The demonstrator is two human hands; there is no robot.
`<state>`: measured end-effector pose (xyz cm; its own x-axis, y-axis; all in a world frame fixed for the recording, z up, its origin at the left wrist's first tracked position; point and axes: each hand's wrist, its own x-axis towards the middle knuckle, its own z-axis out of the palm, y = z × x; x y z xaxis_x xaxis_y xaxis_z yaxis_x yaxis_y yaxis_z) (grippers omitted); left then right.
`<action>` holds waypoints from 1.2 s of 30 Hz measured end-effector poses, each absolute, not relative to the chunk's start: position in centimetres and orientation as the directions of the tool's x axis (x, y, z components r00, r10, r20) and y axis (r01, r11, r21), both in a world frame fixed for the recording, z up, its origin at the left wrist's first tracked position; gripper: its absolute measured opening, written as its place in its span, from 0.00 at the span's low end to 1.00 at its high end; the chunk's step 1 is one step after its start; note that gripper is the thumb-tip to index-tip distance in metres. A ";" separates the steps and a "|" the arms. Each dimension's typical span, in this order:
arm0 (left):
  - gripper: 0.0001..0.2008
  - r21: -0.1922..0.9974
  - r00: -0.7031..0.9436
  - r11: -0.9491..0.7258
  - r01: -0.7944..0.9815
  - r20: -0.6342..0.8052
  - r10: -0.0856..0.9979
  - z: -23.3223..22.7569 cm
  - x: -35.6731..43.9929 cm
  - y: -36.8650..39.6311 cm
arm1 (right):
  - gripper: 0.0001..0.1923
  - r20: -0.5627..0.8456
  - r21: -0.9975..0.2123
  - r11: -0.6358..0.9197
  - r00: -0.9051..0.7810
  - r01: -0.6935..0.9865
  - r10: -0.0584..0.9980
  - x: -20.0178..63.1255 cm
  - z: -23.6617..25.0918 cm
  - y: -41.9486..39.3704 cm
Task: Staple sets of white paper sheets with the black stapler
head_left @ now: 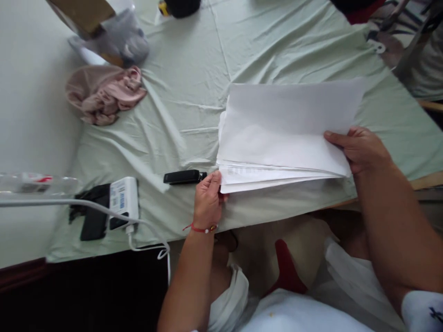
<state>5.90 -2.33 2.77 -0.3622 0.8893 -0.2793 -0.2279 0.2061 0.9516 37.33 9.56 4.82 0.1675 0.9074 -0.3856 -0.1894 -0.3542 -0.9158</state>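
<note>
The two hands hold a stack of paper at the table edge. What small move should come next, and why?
Probably square up the stack of paper. The right hand lifts the top sheets at their right edge, the left hand pinches the lower left corner, and the lower sheets fan out unevenly. The black stapler lies just left of that corner, so aligning first seems sensible.

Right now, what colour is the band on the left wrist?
Red, with a small yellowish bead: the band shows best in the head view, below the left hand.
</note>
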 end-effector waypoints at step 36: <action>0.26 0.891 -0.261 0.196 -0.410 -0.320 0.911 2.2 4.4 -2.0 | 0.14 -0.398 -0.906 -0.413 -0.150 -0.087 0.905 40.1 5.1 9.4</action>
